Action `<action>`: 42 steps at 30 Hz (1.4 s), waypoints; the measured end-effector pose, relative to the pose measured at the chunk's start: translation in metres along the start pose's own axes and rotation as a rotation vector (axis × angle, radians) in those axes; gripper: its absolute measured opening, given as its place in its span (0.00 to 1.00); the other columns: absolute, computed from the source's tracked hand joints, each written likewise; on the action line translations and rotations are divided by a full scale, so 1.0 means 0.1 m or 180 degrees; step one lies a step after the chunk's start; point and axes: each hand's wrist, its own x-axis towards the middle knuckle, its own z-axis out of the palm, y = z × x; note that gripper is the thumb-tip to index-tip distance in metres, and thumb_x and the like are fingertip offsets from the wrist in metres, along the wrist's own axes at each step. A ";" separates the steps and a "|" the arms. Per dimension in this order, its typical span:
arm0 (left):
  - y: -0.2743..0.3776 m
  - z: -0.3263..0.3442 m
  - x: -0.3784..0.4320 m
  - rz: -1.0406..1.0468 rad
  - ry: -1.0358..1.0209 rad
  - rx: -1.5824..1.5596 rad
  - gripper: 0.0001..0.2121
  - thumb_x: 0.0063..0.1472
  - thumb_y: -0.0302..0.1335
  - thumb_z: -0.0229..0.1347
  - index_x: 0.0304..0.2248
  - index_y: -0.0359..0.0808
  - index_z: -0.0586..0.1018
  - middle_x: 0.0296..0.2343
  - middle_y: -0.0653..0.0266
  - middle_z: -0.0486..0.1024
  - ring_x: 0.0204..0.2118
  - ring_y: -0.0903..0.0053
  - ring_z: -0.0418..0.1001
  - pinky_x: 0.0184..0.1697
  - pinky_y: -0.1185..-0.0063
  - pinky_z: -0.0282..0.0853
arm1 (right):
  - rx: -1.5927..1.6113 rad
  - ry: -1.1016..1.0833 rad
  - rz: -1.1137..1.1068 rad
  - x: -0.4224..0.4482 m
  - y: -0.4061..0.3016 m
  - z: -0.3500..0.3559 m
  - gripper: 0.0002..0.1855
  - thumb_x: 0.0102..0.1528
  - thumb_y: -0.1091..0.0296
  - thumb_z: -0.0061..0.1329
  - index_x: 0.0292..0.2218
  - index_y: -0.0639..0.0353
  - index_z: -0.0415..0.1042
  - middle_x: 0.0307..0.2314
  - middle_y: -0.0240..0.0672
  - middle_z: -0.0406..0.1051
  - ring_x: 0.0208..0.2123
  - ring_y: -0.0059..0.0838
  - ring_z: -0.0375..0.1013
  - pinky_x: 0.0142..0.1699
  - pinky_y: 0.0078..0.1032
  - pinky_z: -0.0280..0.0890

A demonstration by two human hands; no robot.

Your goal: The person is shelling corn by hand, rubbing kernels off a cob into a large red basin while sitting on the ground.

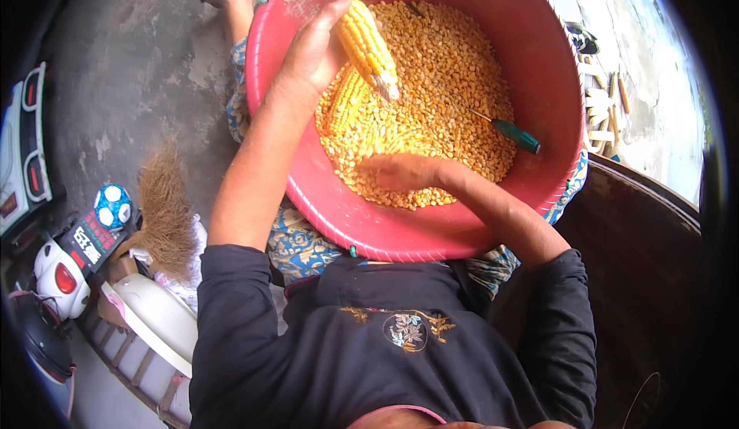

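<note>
A wide red plastic tub rests over my lap, with a deep layer of loose yellow corn kernels in it. My left hand grips a corn cob that still bears its kernels, its pale end tilted down over the heap. Under that cob, a second cob with kernels lies on the heap. Low over the near part of the kernels is my right hand, blurred; its fingers are hard to make out. A screwdriver with a green handle leans on the tub's right inner wall, its thin shaft on the kernels.
Bare cobs lie on the floor beyond the tub's right side. A dark curved container stands at right. On the left are a straw broom, a blue and white ball, a white basin and a wooden ladder-like frame.
</note>
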 end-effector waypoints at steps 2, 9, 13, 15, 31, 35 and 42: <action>0.00 0.07 0.04 -0.0043 -0.0325 0.0007 0.17 0.58 0.38 0.48 0.37 0.30 0.69 0.32 0.52 0.73 0.35 0.67 0.72 0.41 0.71 0.68 | -0.0175 0.0527 0.0207 0.09 0.24 -0.22 0.21 0.50 0.69 0.39 0.47 0.59 0.62 0.36 0.48 0.69 0.43 0.40 0.66 0.48 0.32 0.60; -0.01 0.25 -0.05 0.0231 -0.0321 -0.0032 0.17 0.58 0.37 0.48 0.41 0.32 0.68 0.37 0.52 0.71 0.42 0.65 0.69 0.46 0.70 0.66 | 0.2595 0.2323 0.0207 -0.38 -0.39 -0.66 0.27 0.57 0.49 0.35 0.49 0.63 0.60 0.37 0.44 0.65 0.34 0.33 0.72 0.34 0.26 0.68; -0.05 0.36 -0.10 0.0287 -0.0707 -0.0172 0.17 0.58 0.35 0.50 0.44 0.36 0.67 0.43 0.54 0.66 0.50 0.63 0.62 0.53 0.67 0.58 | 0.3698 0.2021 -0.0895 -0.43 -0.65 -0.62 0.26 0.58 0.48 0.34 0.45 0.64 0.61 0.33 0.40 0.68 0.29 0.26 0.72 0.29 0.20 0.67; -0.06 0.41 -0.13 0.0235 -0.0728 -0.0192 0.17 0.57 0.34 0.50 0.45 0.37 0.66 0.44 0.54 0.66 0.51 0.64 0.60 0.55 0.68 0.55 | 0.2946 0.2266 -0.0803 -0.45 -0.68 -0.66 0.24 0.55 0.51 0.42 0.43 0.64 0.63 0.28 0.34 0.69 0.24 0.17 0.67 0.28 0.14 0.62; 0.02 0.36 -0.76 0.0377 -0.0264 0.2100 0.23 0.45 0.22 0.59 0.42 0.35 0.64 0.37 0.63 0.69 0.41 0.79 0.68 0.47 0.79 0.64 | 0.1882 0.2216 -0.0283 -0.44 -0.71 -0.65 0.26 0.47 0.53 0.54 0.41 0.62 0.61 0.24 0.30 0.65 0.26 0.15 0.63 0.28 0.16 0.58; 0.01 0.33 -0.77 0.0339 -0.0394 0.2143 0.23 0.45 0.22 0.59 0.42 0.35 0.65 0.38 0.64 0.69 0.40 0.80 0.69 0.45 0.81 0.64 | 0.1766 0.2372 -0.0284 -0.44 -0.79 -0.63 0.27 0.48 0.49 0.52 0.40 0.62 0.62 0.24 0.28 0.64 0.25 0.14 0.61 0.27 0.14 0.57; -0.06 0.39 -0.91 0.0256 -0.0223 0.2380 0.22 0.47 0.24 0.59 0.42 0.35 0.64 0.33 0.66 0.70 0.35 0.84 0.69 0.36 0.85 0.67 | 0.1613 0.2391 -0.0232 -0.46 -0.77 -0.59 0.24 0.48 0.51 0.52 0.37 0.63 0.64 0.26 0.30 0.65 0.28 0.17 0.63 0.30 0.17 0.59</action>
